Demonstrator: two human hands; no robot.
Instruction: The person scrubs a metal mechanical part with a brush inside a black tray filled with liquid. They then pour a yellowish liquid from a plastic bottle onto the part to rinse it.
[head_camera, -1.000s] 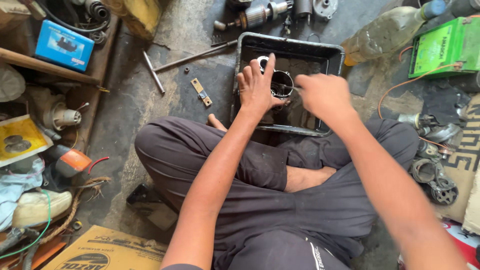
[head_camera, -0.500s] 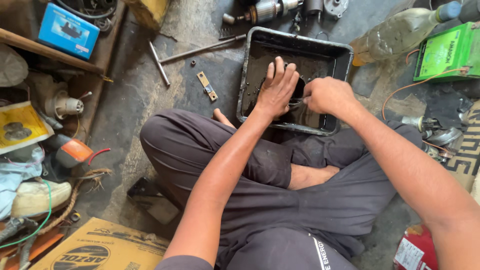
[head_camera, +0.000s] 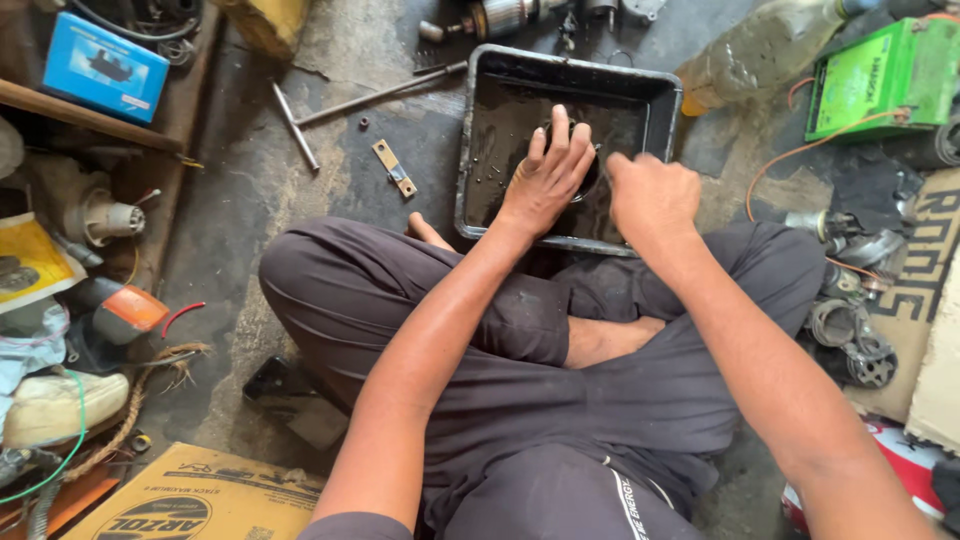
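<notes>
I sit cross-legged on a grimy floor with a black metal tray (head_camera: 480, 130) in front of my shins. My left hand (head_camera: 548, 175) lies flat over a dark round part (head_camera: 590, 175) that rests inside the tray, fingers spread across its top. My right hand (head_camera: 652, 195) is closed into a fist right beside that part, at the tray's near right side; what it grips is hidden by the fingers. The tray's floor is dark and oily, with small bits scattered on it.
A T-shaped wrench (head_camera: 300, 125) and a small metal bracket (head_camera: 395, 168) lie left of the tray. A plastic bottle (head_camera: 760, 50) and green box (head_camera: 885, 75) sit at the far right. Metal rings (head_camera: 850, 340), a blue box (head_camera: 105, 65) and cardboard box (head_camera: 195, 495) crowd the sides.
Both hands have come down from above the tray into it. The round part, held up a second ago, now rests low in the tray under my left hand.
</notes>
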